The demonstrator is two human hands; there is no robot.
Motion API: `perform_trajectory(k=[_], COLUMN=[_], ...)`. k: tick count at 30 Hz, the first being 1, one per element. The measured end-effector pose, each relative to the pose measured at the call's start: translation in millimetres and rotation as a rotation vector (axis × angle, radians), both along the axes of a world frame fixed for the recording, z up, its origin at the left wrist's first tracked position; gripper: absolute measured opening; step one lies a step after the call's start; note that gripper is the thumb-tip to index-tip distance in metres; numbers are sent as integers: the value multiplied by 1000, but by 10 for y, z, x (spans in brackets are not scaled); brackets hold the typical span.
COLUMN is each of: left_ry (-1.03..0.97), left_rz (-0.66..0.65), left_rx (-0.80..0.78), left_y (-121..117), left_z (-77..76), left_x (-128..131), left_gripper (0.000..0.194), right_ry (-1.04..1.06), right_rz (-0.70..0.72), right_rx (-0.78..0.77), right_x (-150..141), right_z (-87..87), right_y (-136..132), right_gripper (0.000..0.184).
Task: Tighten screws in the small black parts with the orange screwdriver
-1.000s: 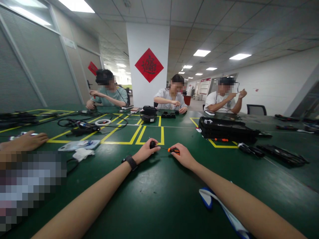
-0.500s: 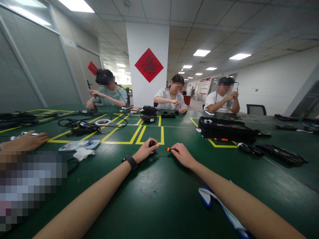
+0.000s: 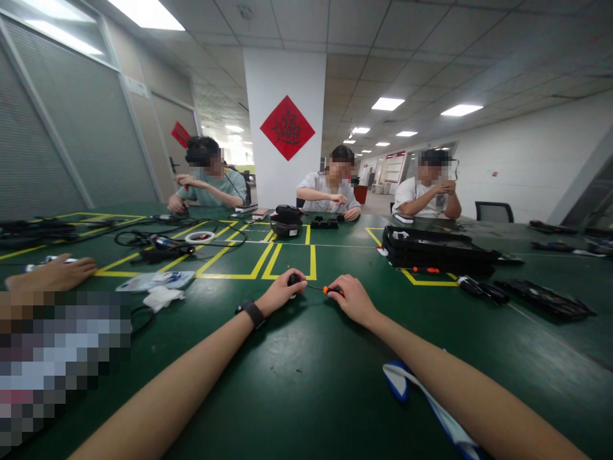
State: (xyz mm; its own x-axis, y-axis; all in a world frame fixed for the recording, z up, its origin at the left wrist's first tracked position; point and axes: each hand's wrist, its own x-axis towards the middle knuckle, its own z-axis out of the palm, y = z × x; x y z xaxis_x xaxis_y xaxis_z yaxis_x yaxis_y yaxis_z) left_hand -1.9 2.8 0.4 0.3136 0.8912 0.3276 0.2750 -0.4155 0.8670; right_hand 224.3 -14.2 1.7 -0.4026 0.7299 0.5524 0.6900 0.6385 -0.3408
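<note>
My left hand, with a black watch on the wrist, is closed round a small black object on the green table. My right hand grips a small screwdriver with an orange handle. Its thin shaft points left to the black object. Both hands rest on the table just in front of a yellow taped square.
Three people sit at the far side. A black case lies to the right, cables and a tape ring to the left. Another person's hand rests at the left edge. A blue-white strap lies under my right forearm.
The hands have stayed in place; the right hand has shifted its grip slightly on the screwdriver. The person at the far right has lowered a raised hand.
</note>
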Motion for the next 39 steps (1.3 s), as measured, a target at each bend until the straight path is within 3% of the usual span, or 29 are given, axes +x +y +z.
perform_trajectory(k=[9, 18, 24, 30, 39], left_ry=[17, 33, 20, 29, 52], left_rz=[36, 31, 41, 38, 67], left_rx=[58, 73, 63, 61, 65], left_y=[12, -4, -11, -4, 9], left_z=[-10, 20, 24, 15, 3], left_x=[0, 8, 11, 9, -1], left_gripper=[27, 25, 28, 28, 28], right_ry=[76, 43, 116, 41, 56], right_rz=[27, 37, 140, 68, 101], right_rx=[-154, -105, -167, -114, -59], right_x=[-2, -12, -35, -26, 3], right_z=[-31, -8, -41, -30, -22], right_y=[-15, -73, -37, -14, -62], right_gripper=[24, 15, 23, 16, 12])
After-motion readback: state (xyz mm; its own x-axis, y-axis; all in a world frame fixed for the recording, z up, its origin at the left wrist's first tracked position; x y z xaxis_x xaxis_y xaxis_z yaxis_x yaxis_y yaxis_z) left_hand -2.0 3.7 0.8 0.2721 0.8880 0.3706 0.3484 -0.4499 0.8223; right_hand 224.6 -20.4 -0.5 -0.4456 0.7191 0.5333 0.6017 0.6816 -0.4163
